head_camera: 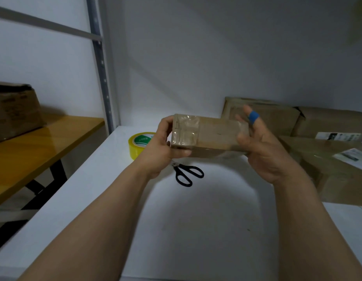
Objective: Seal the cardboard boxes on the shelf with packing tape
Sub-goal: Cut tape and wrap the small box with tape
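A small brown cardboard box (pixel 213 136) is held in the air above the white shelf (pixel 196 220). Clear tape covers its left end. My left hand (pixel 160 147) grips that left end, thumb underneath and fingers behind. My right hand (pixel 261 147) holds the right end, thumb on the front face, fingers partly straight behind it; one finger wears a blue band. A yellow roll of packing tape (pixel 138 145) stands on the shelf behind my left hand. Black-handled scissors (pixel 187 173) lie on the shelf below the box.
Several brown cardboard boxes (pixel 328 151) are piled at the right of the shelf, some with white labels. A grey metal upright (pixel 102 74) marks the shelf's left side. Beyond it a yellow wooden table (pixel 30 151) carries another cardboard box (pixel 13 110).
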Available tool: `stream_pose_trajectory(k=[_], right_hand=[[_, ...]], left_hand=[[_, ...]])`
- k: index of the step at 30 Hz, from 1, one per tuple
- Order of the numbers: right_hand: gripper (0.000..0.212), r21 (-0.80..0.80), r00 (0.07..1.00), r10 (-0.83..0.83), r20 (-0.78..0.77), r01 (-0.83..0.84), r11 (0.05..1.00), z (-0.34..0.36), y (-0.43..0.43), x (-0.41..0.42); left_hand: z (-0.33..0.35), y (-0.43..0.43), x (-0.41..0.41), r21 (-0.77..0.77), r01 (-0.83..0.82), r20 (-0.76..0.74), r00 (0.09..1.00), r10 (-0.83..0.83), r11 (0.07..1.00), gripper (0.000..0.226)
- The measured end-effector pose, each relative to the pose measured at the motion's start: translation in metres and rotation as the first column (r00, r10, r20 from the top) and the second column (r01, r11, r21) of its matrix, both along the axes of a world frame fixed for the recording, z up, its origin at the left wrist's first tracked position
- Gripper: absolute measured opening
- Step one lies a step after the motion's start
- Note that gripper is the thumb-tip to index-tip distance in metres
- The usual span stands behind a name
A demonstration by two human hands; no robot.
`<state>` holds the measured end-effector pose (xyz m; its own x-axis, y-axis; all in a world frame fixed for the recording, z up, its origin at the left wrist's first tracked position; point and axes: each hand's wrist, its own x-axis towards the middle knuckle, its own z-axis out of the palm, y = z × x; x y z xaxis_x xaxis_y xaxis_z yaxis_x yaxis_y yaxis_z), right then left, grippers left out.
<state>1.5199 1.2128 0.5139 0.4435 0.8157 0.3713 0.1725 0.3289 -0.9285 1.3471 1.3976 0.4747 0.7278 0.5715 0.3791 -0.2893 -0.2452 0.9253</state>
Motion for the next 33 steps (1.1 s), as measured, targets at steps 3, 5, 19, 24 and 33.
stream_pose_trajectory(k=[3, 5, 19, 24, 33], right_hand=[[0.092, 0.029, 1.0, -0.002, -0.011, 0.002, 1.0, -0.003, 0.003, 0.002], [0.077, 0.055, 0.999, -0.051, 0.015, 0.05, 0.997, -0.003, 0.005, 0.002], [0.028, 0.046, 0.916, -0.398, 0.041, 0.396, 0.917, -0.003, 0.009, -0.003], [0.019, 0.009, 0.8, -0.597, -0.059, 0.599, 0.801, -0.008, 0.02, 0.005], [0.025, -0.099, 0.802, -0.563, 0.198, 0.588, 0.803, -0.009, 0.025, -0.006]], left_hand=[[-0.001, 0.001, -0.001, 0.073, -0.038, 0.032, 0.999, 0.036, 0.997, 0.084], [0.0, 0.001, -0.001, 0.103, -0.058, 0.043, 0.998, 0.054, 0.993, 0.086], [0.008, -0.019, 0.019, 0.063, -0.179, 0.067, 0.982, 0.175, 0.982, 0.051], [0.01, -0.027, 0.026, -0.038, -0.27, -0.057, 0.962, 0.267, 0.962, 0.065], [0.016, -0.037, 0.031, -0.264, -0.187, -0.112, 0.98, 0.162, 0.946, 0.071]])
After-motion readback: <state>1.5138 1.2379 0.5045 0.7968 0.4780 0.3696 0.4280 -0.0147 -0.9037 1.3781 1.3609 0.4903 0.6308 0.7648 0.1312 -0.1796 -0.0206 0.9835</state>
